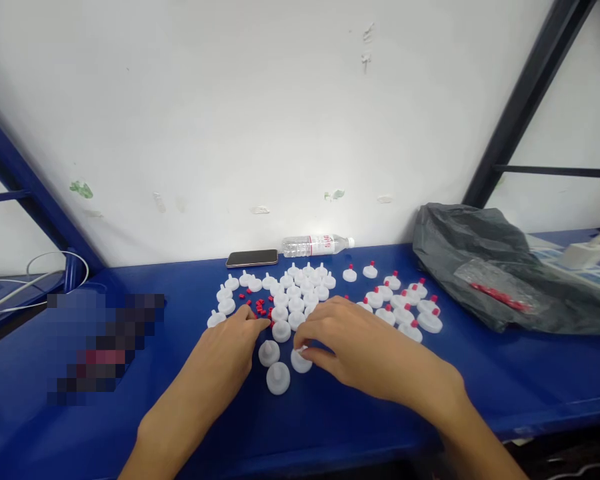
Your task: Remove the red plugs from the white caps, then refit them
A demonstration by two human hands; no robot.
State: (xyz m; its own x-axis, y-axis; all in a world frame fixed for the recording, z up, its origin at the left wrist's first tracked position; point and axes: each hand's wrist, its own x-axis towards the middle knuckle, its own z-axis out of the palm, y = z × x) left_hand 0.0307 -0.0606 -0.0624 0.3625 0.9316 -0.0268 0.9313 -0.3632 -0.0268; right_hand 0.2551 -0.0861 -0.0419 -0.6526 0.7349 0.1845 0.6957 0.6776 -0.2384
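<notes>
My left hand (235, 339) reaches into a loose pile of small red tip caps (261, 308) with its fingers bent together. One fingertip is beside a red cap; whether anything is pinched cannot be made out. My right hand (337, 337) is closed on the spout of a white nozzle cap (301, 361), which rests on or just above the table. Two white nozzle caps (279, 379) stand spout up between my hands. Behind them is a cluster of similar white nozzle caps (296, 305) without red tips. To the right stand several capped nozzles (429, 321) with red tips on their spouts.
A phone (253, 259) and a clear plastic bottle (315, 245) lie by the wall at the back of the blue table (380, 413). At right, a dark plastic bag (460, 267) bears a clear pouch of red pieces (500, 293). A blurred dark item (110, 353) is at left.
</notes>
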